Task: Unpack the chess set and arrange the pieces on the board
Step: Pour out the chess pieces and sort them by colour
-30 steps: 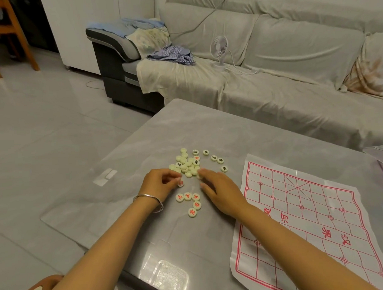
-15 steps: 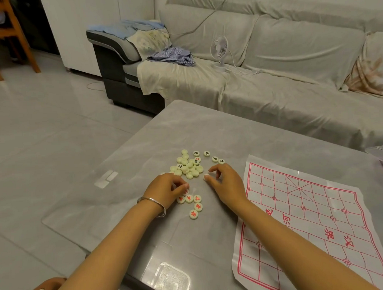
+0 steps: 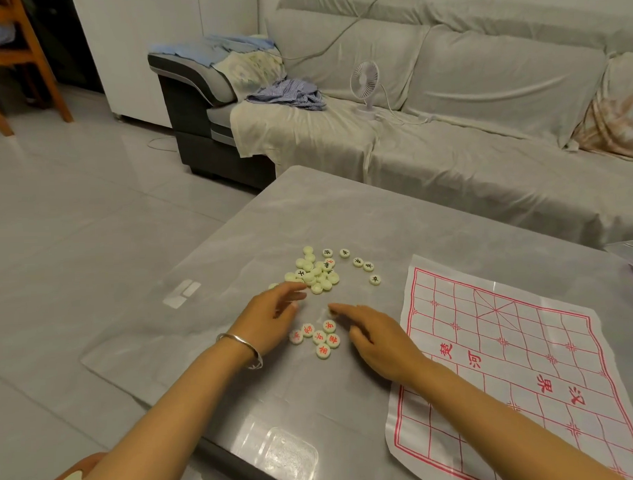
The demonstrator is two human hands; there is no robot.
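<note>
As seen on board: red 楚河, 汉界.
Left hand: loose, empty.
Right hand: forefinger out, empty.
Red pieces: six o'clock of pile.

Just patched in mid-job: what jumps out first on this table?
A heap of pale chess pieces sits on the grey table, with the left hand and right hand just short of it. Between the hands lies a small cluster of red-marked pieces; the red-lined paper board to the right holds none.
</note>
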